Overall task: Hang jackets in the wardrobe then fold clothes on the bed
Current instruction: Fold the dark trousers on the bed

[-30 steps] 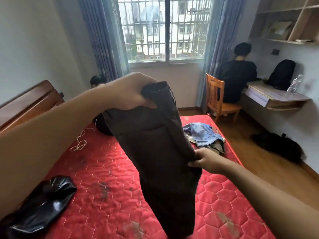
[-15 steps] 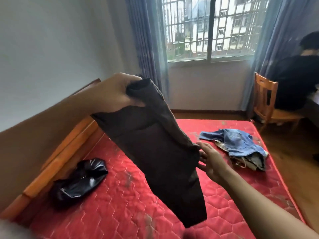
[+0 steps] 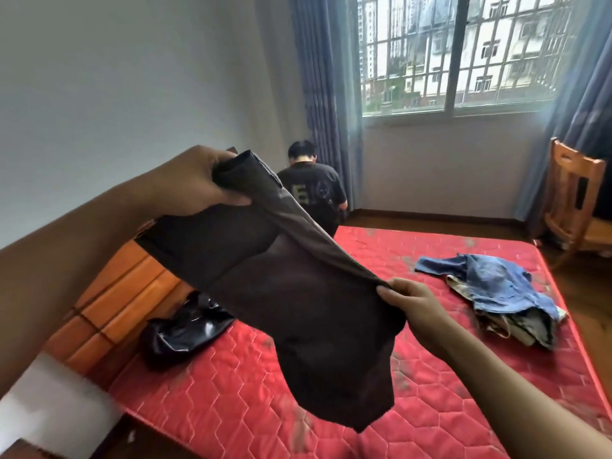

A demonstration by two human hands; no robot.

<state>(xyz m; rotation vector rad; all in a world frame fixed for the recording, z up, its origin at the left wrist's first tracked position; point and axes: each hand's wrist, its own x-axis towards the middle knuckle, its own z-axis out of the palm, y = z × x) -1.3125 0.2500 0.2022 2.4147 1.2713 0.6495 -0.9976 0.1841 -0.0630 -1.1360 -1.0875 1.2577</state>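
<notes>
A dark brown garment (image 3: 298, 299) hangs in the air above the red quilted mattress (image 3: 414, 409). My left hand (image 3: 195, 180) grips its upper end, raised at the left. My right hand (image 3: 410, 306) pinches its right edge lower down, so the cloth stretches slantwise between both hands and its lower part dangles. A crumpled pile of blue denim and pale clothes (image 3: 496, 293) lies on the mattress at the right. A shiny black garment (image 3: 185, 329) lies bunched on the mattress by the wooden headboard (image 3: 109, 303).
A person in a dark T-shirt (image 3: 311, 190) crouches beyond the far corner of the bed, near the blue curtain (image 3: 324, 94). A wooden chair (image 3: 576, 200) stands at the right under the barred window (image 3: 463, 51). A white object (image 3: 49, 412) sits at the lower left.
The view has swung left, then back a little right. My right hand let go of the garment's edge half a second ago and now pinches it again. My left hand has kept its hold.
</notes>
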